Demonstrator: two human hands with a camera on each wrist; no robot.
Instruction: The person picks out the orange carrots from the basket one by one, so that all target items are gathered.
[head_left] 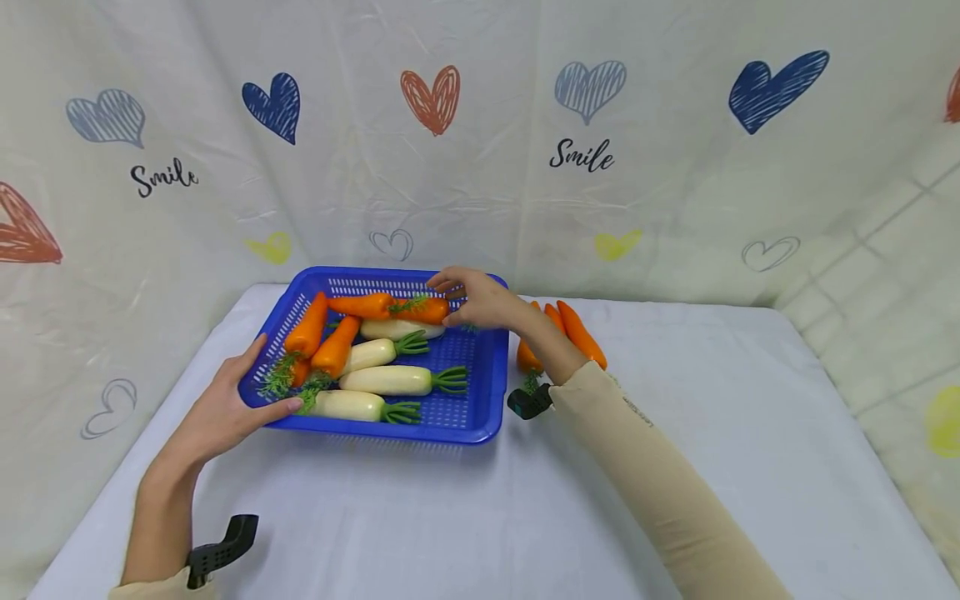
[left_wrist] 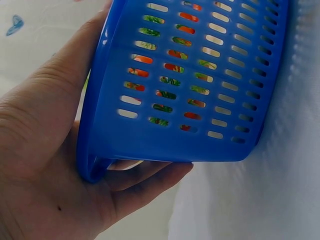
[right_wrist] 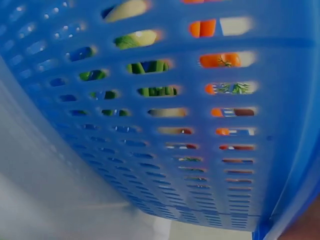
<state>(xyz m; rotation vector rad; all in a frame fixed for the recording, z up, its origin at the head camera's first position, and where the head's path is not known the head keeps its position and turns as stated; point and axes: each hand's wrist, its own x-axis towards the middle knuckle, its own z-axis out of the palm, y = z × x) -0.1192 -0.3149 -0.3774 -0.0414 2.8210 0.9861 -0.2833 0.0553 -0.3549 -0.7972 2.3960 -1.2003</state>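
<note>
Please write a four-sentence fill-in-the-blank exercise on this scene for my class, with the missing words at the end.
1. The colour of the basket is ____.
2. White radishes lie in it together with orange ____.
3. The person's ____ hand grips the basket's left end.
4. The word "____" is printed twice on the backdrop.

Missing words: blue, carrots, left, Smile.
</note>
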